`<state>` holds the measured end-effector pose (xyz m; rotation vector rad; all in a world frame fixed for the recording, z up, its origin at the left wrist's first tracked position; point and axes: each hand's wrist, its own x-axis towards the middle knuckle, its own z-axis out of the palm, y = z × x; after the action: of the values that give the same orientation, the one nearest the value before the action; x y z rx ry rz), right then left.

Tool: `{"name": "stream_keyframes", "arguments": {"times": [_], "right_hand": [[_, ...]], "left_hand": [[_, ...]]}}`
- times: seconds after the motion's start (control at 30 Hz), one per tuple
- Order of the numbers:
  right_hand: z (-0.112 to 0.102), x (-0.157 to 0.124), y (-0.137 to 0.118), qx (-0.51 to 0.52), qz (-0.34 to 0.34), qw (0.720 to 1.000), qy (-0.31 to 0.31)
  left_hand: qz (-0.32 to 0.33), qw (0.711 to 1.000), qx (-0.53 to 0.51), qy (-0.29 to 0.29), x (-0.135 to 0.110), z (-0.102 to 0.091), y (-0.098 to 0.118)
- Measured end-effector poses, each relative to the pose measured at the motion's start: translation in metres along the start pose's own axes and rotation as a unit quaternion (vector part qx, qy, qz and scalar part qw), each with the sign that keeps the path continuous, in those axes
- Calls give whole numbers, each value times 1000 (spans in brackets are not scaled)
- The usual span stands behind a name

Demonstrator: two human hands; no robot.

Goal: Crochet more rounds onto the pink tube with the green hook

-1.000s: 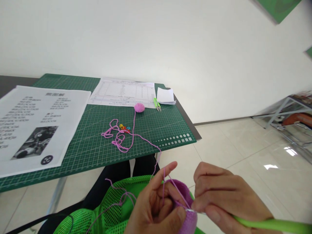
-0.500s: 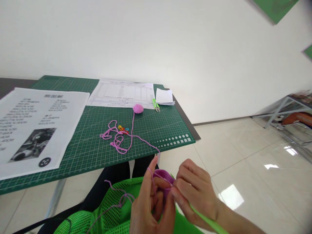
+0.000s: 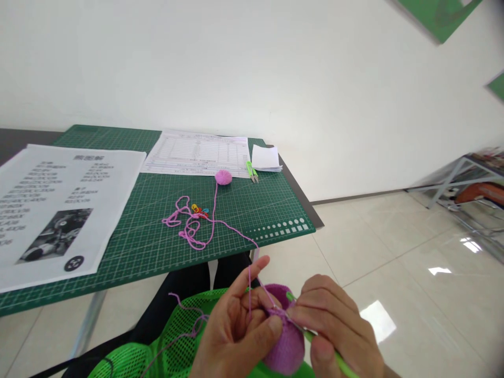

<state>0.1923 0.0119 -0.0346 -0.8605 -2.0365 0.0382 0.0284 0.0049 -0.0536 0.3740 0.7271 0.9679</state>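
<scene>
My left hand (image 3: 236, 325) pinches a round purple crocheted piece (image 3: 285, 336) low in the view, its forefinger raised with pink yarn (image 3: 232, 231) running over it. My right hand (image 3: 334, 331) is closed on a green crochet hook (image 3: 315, 338) whose tip is at the piece's top edge. The yarn strand climbs to the green cutting mat (image 3: 157, 231), where it lies in loose loops and ends at a small pink yarn ball (image 3: 223, 177).
A green mesh bag (image 3: 173, 336) lies on my lap. The mat carries printed sheets (image 3: 55, 199), a table form (image 3: 199, 152), small coloured stitch markers (image 3: 200, 211), green snips (image 3: 252, 170) and a pad of white notes (image 3: 266, 156). Tiled floor and a metal rack (image 3: 472, 178) are at right.
My hands drew together around the piece, then the right hand shifted slightly right and down. The crocheted piece turned so more of its rounded side shows.
</scene>
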Motion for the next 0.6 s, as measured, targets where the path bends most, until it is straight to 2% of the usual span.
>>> {"name": "stream_keyframes", "arguments": {"times": [0.17,0.37,0.6], "right_hand": [[-14,7,-5,28,20,999,-38],[-25,9,-7,63,46,994,-76],[-26,14,-7,133,68,986,-67]], "left_hand": [[7,1000,0,-31,-1,1,-1],[13,999,17,-36,-1,3,-2],[14,998,36,-40,1,3,-3]]}}
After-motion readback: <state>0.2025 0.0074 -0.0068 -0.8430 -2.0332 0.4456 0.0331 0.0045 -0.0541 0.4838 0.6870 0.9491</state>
